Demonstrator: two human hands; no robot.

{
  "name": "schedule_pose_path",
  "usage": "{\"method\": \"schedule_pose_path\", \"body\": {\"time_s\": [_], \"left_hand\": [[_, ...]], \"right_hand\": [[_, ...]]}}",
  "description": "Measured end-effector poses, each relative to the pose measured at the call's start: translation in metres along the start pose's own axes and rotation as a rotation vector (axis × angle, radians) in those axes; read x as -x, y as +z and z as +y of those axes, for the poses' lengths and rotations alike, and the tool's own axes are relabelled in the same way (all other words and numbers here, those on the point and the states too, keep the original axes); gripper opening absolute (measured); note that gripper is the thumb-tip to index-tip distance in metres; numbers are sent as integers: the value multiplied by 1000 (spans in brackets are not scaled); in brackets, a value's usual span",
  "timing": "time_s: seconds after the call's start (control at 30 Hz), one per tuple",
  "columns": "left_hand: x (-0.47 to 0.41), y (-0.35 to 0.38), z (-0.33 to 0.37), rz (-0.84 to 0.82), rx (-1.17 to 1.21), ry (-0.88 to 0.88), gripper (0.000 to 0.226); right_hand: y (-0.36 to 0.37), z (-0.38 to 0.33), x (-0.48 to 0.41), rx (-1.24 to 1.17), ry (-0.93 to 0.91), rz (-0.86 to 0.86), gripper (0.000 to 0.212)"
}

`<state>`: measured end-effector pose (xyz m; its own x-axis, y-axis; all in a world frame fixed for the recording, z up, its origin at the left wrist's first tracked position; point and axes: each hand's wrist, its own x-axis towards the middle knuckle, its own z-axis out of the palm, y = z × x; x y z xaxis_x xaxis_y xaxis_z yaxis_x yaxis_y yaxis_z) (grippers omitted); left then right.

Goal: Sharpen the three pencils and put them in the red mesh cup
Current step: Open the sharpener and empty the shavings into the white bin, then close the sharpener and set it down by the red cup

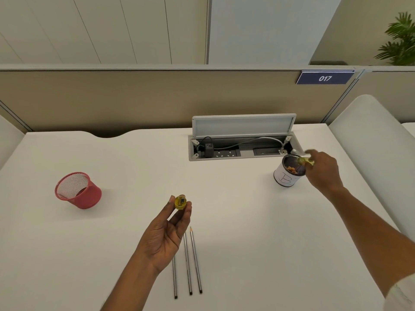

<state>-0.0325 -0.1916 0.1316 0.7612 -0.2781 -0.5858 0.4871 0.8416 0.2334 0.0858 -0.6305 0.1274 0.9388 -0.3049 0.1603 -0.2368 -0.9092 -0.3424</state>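
So the white desk (134,167) has loads of free room: the whole left half is bare apart from the red mesh cup (77,190), which sits tilted, mouth facing up and toward the camera, well apart from everything else and well in from the left edge. Back edge of the desk runs along a beige divider (112,97), with a curved notch cut into it, and right of that an open cable tray (243,147) with its lid flipped up, sockets and a grey cable inside. Three pencils (190,263) lie side by side near the front middle, roughly parallel, points aimed away; the rightmost shows a sharp tip, the other two tips are hidden under the left hand (166,236). That hand hovers above them, thumb and fingertips pinching the yellow sharpener body (180,201). The right hand (323,170) is over by the white tin (286,173) just in front of the tray's right end, fingers pinching a yellowish translucent piece (304,162) at the tin's rim; shavings are visible inside. Only readable writing: a blue sign (325,78) on the divider saying "017". The tin has a thin drawn mark, maybe a letter B, can't really tell.
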Motion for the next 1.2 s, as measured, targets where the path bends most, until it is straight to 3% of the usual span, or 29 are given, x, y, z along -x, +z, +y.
{"method": "schedule_pose_path", "body": {"time_s": [0.13, 0.3, 0.43, 0.5, 0.57, 0.83, 1.03, 1.2], "left_hand": [[1, 0, 1, 3, 6, 4, 21], [3, -1, 1, 1, 9, 9, 22], [4, 2, 1, 2, 4, 0, 23], [5, 3, 1, 2, 0, -2, 23], [6, 3, 2, -1, -4, -1, 24], [13, 3, 10, 1, -1, 29, 28], [24, 1, 22, -18, -34, 92, 23], [35, -2, 31, -19, -97, 168, 25]], "right_hand": [[0, 0, 3, -106, 77, 49, 47], [3, 3, 6, -244, 226, 144, 30], [1, -13, 16, -830, 565, 143, 40], [-3, -31, 25, -1127, 604, 60, 21], [-7, -55, 39, -1298, 586, -39, 6], [-31, -165, 103, -1725, 387, -380, 20], [-42, -218, 144, -1765, 185, -534, 24], [-36, -239, 174, -1523, -22, -428, 26]]}}
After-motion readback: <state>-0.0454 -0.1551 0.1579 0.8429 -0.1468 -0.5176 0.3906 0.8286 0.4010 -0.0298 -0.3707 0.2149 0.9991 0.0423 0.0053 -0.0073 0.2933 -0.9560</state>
